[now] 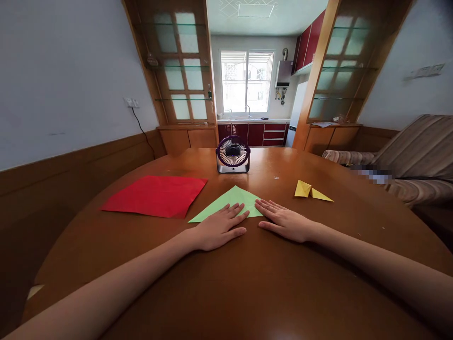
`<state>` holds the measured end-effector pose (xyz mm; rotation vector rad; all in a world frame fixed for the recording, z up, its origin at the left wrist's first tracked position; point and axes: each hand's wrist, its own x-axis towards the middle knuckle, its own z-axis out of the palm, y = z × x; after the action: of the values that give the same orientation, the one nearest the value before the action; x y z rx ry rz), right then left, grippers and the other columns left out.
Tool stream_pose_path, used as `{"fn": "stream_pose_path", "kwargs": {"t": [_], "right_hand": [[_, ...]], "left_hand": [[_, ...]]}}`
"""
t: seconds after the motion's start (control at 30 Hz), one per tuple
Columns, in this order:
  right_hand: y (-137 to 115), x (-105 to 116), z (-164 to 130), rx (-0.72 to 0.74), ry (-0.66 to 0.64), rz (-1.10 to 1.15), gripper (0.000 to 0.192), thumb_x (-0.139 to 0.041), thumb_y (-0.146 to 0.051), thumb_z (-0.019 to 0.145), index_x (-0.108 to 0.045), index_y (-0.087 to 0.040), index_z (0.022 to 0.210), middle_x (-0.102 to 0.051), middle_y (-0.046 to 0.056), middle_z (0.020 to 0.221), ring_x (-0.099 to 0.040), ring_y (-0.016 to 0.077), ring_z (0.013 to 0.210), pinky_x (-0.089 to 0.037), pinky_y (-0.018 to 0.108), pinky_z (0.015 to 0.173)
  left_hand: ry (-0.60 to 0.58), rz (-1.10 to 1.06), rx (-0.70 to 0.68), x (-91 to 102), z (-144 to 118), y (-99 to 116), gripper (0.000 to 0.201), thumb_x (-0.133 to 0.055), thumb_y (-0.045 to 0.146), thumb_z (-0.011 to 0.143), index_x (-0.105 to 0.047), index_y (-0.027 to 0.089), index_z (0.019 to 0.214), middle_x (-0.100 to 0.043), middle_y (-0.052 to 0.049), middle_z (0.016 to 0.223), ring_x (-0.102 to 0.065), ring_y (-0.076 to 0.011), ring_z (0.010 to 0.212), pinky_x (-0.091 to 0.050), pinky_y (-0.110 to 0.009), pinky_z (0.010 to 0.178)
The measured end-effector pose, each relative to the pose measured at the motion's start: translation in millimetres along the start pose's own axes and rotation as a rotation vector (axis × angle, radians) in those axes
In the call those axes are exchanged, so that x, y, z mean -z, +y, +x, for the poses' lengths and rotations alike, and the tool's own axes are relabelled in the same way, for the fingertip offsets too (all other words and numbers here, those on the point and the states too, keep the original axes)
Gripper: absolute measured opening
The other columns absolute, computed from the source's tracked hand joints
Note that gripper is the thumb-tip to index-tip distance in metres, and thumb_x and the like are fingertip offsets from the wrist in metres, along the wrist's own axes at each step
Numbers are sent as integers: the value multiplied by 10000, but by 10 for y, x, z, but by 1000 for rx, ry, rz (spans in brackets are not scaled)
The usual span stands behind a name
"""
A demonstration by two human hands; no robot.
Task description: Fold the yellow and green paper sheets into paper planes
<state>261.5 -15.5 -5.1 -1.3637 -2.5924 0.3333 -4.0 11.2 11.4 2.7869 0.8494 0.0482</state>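
Two bare hands lie flat on a big round brown wooden table (247,283), side by side, with their fingers stretched out and holding nothing. The left hand (217,228) rests palm down, and its fingertips (238,208) press on the near edge of a light green paper folded into a triangle (231,200). The right hand (285,221) is also open and palm down, and its fingertips (261,204) touch the right corner of the same green triangle. The green paper lies just in front of both hands, in the middle of the table, with its point facing away from the person and its long edge closest to the hands. The two hands almost meet at that long edge, with a small gap between them. A flat red square sheet of paper (155,195) lies to the left of the green one, near it but not touching. A small folded yellow paper shape (311,191) sits to the right, a little apart from the right hand. A small round dark purple desk fan (232,154) stands upright behind the green triangle, farther from the person. A striped sofa (417,156) sits off to the right of the table.
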Motion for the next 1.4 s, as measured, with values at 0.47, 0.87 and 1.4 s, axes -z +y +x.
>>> {"fn": "stream_pose_path", "kwargs": {"t": [0.47,0.87,1.4], "right_hand": [[107,53,-86,22,16,-54,683,-255,-599,978,-153,-213,1532,-170,64,1584,-126,228,1477,-79,468,1222],[108,48,-94,-1,24,-50,701,-263,-618,968,-180,-207,1529,-179,53,1584,-140,242,1474,-90,460,1225],[146,16,-97,13,50,-44,690,-276,-622,964,-185,-234,1528,-193,41,1582,-152,249,1471,-107,472,1223]], "left_hand": [[93,-107,25,-24,-20,-78,555,-231,497,1020,-328,217,1489,-221,-47,1571,-172,-184,1466,-101,-390,1207],[110,-228,27,13,-56,-78,703,-571,631,843,-416,299,1442,-255,-54,1567,-161,-301,1464,-124,-510,1187],[409,-354,-167,48,-85,-22,266,-430,313,980,-563,177,795,-610,-57,999,-581,-167,925,-471,-326,868]]}}
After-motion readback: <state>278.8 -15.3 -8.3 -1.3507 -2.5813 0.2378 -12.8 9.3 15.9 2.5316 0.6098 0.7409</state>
